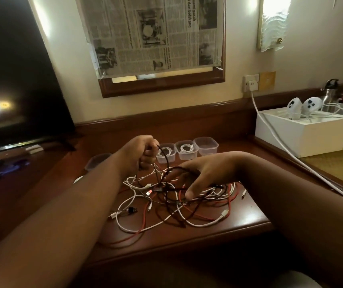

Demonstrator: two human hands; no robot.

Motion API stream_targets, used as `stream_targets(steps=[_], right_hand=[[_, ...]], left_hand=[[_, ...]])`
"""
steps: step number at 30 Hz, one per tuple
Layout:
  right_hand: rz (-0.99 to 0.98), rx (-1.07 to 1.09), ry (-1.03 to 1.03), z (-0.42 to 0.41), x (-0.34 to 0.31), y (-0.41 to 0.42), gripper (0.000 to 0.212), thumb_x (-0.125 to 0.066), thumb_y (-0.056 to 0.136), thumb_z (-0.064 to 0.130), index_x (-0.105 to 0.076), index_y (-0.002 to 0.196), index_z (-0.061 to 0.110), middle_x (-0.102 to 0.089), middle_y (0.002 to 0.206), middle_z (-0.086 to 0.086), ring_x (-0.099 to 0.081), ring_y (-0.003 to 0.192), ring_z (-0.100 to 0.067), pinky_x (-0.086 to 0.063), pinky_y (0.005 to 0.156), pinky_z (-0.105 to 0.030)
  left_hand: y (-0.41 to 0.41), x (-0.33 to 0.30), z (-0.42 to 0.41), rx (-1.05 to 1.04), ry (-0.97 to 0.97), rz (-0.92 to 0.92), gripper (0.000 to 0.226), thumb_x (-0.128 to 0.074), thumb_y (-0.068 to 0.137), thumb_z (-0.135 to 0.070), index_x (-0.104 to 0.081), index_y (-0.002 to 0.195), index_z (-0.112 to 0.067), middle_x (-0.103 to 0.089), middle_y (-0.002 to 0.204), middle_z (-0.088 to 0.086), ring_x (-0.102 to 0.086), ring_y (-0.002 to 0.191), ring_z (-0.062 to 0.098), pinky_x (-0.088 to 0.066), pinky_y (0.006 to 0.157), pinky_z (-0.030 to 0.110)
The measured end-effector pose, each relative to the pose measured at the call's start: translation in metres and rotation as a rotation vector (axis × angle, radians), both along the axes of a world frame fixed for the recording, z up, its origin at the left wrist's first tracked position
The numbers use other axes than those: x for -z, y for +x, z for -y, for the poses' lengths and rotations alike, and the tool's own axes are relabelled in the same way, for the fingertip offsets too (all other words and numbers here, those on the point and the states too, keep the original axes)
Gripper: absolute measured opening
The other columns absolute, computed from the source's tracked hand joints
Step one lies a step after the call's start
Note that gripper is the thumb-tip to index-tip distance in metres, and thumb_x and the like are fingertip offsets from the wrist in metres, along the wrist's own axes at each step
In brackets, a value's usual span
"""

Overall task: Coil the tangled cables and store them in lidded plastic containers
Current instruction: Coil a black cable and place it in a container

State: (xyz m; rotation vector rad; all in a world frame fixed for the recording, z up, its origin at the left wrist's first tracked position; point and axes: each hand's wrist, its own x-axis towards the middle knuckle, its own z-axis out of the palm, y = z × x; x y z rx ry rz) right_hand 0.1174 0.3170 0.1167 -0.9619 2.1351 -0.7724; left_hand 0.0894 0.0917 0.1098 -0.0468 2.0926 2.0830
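Left hand grips a dark cable above the tangle; right hand reaches in, fingers spread.

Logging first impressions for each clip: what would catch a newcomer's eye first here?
First, the tangle of white, red and dark cables on the wooden desk, with both hands in it: the left hand grips a dark braided cable lifted from the pile, and the right hand has its fingers in the loops. Behind them stand three clear plastic containers, two holding coiled white cables.
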Motion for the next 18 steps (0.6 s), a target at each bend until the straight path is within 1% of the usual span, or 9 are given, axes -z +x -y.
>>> stream_targets(steps=[2,4,6,8,9,12,15,16,18], right_hand=[[-0.059,0.059,0.019,0.001,-0.001,0.010,0.073,-0.075,0.084,0.035,-0.038,0.146,0.031,-0.055,0.139,0.001,-0.055,0.122,-0.014,-0.045,0.106,-0.034],[-0.175,0.228,-0.118,0.005,0.001,0.017,0.063,-0.073,0.085,0.038,-0.044,0.140,0.028,-0.059,0.131,-0.001,-0.060,0.111,-0.012,-0.052,0.097,-0.033],[-0.364,0.459,-0.336,0.013,0.004,0.024,0.043,-0.075,0.084,0.038,-0.055,0.119,0.023,-0.063,0.108,0.000,-0.063,0.091,-0.009,-0.057,0.078,-0.024],[-0.562,0.573,-0.431,0.020,0.004,0.030,0.021,-0.071,0.088,0.037,-0.060,0.094,0.020,-0.062,0.085,0.003,-0.057,0.069,-0.006,-0.046,0.055,-0.013],[-0.567,0.579,-0.436,0.023,0.004,0.033,0.021,-0.068,0.090,0.039,-0.061,0.085,0.020,-0.062,0.077,0.003,-0.054,0.062,-0.006,-0.041,0.049,-0.013],[-0.464,0.542,-0.283,0.030,0.003,0.045,0.037,-0.057,0.094,0.052,-0.067,0.085,0.017,-0.063,0.072,0.000,-0.056,0.062,-0.011,-0.044,0.055,-0.023],[-0.725,0.503,-0.045,0.039,0.008,0.051,0.043,-0.049,0.094,0.062,-0.067,0.104,0.025,-0.065,0.082,0.005,-0.062,0.077,-0.010,-0.054,0.068,-0.029],[-0.749,0.504,-0.078,0.040,0.007,0.054,0.041,-0.049,0.094,0.061,-0.066,0.109,0.027,-0.065,0.085,0.006,-0.063,0.081,-0.010,-0.055,0.070,-0.030],[-0.670,0.500,-0.222,0.043,0.001,0.057,0.032,-0.051,0.097,0.051,-0.065,0.109,0.024,-0.066,0.088,0.004,-0.065,0.082,-0.014,-0.056,0.070,-0.030]], left_hand=[[0.010,-0.004,-0.007,-0.016,0.009,0.021,0.025,-0.036,0.087,-0.013,-0.046,0.064,-0.015,-0.023,0.052,-0.005,-0.018,0.038,0.008,-0.015,0.035,0.015],[0.020,-0.006,-0.013,-0.050,0.032,0.015,0.028,-0.036,0.094,-0.015,-0.051,0.071,-0.010,-0.023,0.055,-0.005,-0.019,0.040,0.007,-0.015,0.036,0.017],[0.032,-0.008,-0.019,-0.093,0.079,0.026,0.028,-0.038,0.097,-0.016,-0.053,0.074,-0.010,-0.021,0.062,-0.004,-0.018,0.047,0.007,-0.014,0.044,0.020],[0.044,-0.011,-0.027,-0.126,0.167,0.045,0.026,-0.040,0.098,-0.017,-0.053,0.076,-0.011,-0.024,0.067,-0.002,-0.023,0.051,0.008,-0.020,0.047,0.020],[0.050,-0.012,-0.032,-0.146,0.223,0.050,0.025,-0.041,0.098,-0.017,-0.054,0.078,-0.010,-0.031,0.067,-0.001,-0.030,0.052,0.009,-0.027,0.049,0.020],[0.065,-0.016,-0.043,-0.223,0.349,0.043,0.022,-0.047,0.099,-0.015,-0.060,0.085,-0.004,-0.055,0.072,0.007,-0.055,0.064,0.015,-0.051,0.064,0.028],[0.076,-0.017,-0.051,-0.218,0.377,0.054,0.019,-0.051,0.099,-0.016,-0.063,0.093,-0.002,-0.063,0.079,0.011,-0.065,0.071,0.021,-0.057,0.056,0.031],[0.079,-0.017,-0.054,-0.211,0.375,0.054,0.019,-0.052,0.099,-0.016,-0.064,0.096,-0.002,-0.064,0.081,0.011,-0.065,0.072,0.022,-0.057,0.054,0.031],[0.085,-0.017,-0.061,-0.187,0.365,0.037,0.018,-0.054,0.097,-0.015,-0.066,0.100,-0.002,-0.065,0.085,0.011,-0.065,0.077,0.023,-0.056,0.062,0.034]])
